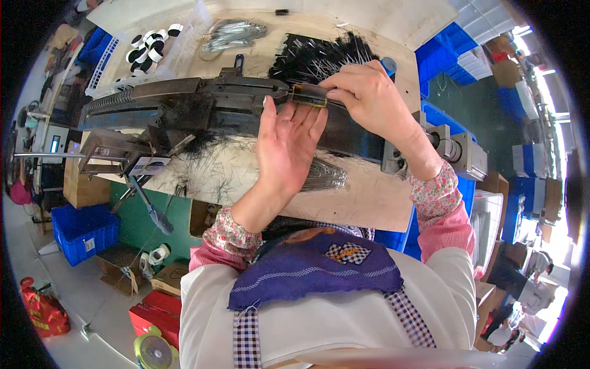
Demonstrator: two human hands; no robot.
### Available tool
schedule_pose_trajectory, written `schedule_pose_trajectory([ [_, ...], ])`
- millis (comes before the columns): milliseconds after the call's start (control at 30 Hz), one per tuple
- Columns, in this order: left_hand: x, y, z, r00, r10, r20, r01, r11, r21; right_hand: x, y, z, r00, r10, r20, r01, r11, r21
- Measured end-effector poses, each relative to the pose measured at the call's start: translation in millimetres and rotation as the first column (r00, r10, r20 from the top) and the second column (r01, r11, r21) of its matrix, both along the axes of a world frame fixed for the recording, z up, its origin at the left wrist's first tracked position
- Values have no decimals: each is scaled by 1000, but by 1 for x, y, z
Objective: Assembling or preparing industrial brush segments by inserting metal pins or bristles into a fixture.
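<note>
Workshop bench (362,203), long metal machine (203,104) across it. Right hand (369,98) pinches small rectangular clip (309,95) against the rail; left hand (289,138), fingers flat together, backs it from below for alignment.

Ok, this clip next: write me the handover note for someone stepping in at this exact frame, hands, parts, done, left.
Left hand: open, palm flat against the front of the long metal machine, fingertips just under the small brass-coloured block.
Right hand: pinching that block at its right end, on the machine's rail.
Parts: pile of black bristle strips behind the machine; bundle of thin grey wires on the wooden bench in front; loose black fibres scattered under the machine.
Done: block is at the rail, held there.
Left: cannot tell whether it is seated; check before letting go.
</note>
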State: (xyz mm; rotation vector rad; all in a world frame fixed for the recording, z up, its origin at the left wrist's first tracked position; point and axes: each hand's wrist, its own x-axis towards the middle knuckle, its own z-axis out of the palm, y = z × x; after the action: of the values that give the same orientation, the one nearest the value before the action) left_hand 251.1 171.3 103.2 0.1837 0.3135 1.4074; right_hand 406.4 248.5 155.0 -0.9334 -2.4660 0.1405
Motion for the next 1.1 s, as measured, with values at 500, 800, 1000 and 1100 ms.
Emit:
schedule_pose_trajectory([
  [500,3,-2,0,1000,5,-5,-5,1000,-1,-5,-32,29,941,-210,-266,158,966,-203],
  [800,0,-2,10,994,42,-100,-54,991,-126,-26,-45,14,949,-170,264,161,985,58],
  [1000,-5,3,9,989,20,-146,-43,987,-154,-27,-41,5,953,-130,273,61,967,248],
  [1100,-4,4,12,982,-3,-190,-29,986,-166,-24,-39,0,944,-171,283,105,967,232],
])
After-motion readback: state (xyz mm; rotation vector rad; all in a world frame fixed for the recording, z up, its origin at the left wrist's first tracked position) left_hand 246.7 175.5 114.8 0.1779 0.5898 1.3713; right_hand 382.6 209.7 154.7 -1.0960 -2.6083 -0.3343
